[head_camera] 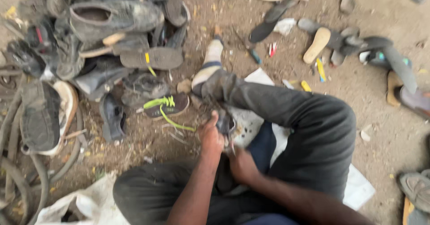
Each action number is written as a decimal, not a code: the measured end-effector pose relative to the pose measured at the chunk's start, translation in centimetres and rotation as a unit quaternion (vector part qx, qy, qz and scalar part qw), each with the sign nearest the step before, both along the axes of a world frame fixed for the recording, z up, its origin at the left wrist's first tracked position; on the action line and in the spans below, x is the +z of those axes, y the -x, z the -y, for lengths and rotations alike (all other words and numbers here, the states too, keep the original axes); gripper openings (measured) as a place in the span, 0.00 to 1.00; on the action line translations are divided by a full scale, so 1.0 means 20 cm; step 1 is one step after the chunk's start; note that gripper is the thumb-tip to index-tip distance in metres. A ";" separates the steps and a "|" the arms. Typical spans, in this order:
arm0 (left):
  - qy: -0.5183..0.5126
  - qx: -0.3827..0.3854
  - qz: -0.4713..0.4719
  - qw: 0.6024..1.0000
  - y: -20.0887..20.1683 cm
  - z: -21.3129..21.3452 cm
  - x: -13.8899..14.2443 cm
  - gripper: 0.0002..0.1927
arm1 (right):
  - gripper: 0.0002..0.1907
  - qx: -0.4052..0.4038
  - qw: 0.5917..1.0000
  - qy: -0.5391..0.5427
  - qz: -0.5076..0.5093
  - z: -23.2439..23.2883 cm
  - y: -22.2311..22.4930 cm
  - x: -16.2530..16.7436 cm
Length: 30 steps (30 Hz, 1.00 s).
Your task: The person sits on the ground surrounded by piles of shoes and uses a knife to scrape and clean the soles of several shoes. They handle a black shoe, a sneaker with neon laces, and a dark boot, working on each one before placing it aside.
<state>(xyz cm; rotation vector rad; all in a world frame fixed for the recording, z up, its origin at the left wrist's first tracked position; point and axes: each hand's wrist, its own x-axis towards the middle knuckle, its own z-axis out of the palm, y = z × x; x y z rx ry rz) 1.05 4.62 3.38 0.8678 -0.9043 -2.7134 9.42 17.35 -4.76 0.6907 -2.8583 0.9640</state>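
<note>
Both hands are gripping a dark shoe [226,125] just right of the shoe pile [103,41]: left hand [210,137] clutching its top, right hand [242,164] underneath.

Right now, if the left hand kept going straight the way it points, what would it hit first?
The left hand points up and away from the body. Past the small dark shoe piece it grips, the dark sneaker with neon-green laces on the dirt seems the first thing ahead, though depth is unclear.
</note>
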 end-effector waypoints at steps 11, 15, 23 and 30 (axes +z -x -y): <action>-0.029 -0.016 0.069 0.997 0.00 0.01 -0.10 0.15 | 0.16 -0.095 0.953 0.239 0.160 0.18 -0.01 0.24; 0.026 0.002 0.004 1.000 0.04 0.03 0.02 0.15 | 0.16 -0.084 0.917 0.340 0.194 0.24 0.00 0.16; 0.783 -0.433 -0.163 0.417 0.11 0.34 0.43 0.21 | 0.14 -0.243 0.804 0.274 0.468 0.21 0.20 0.40; 0.850 -0.343 -0.339 0.210 0.27 0.34 0.34 0.08 | 0.17 -0.196 0.830 0.250 0.459 0.11 0.24 0.42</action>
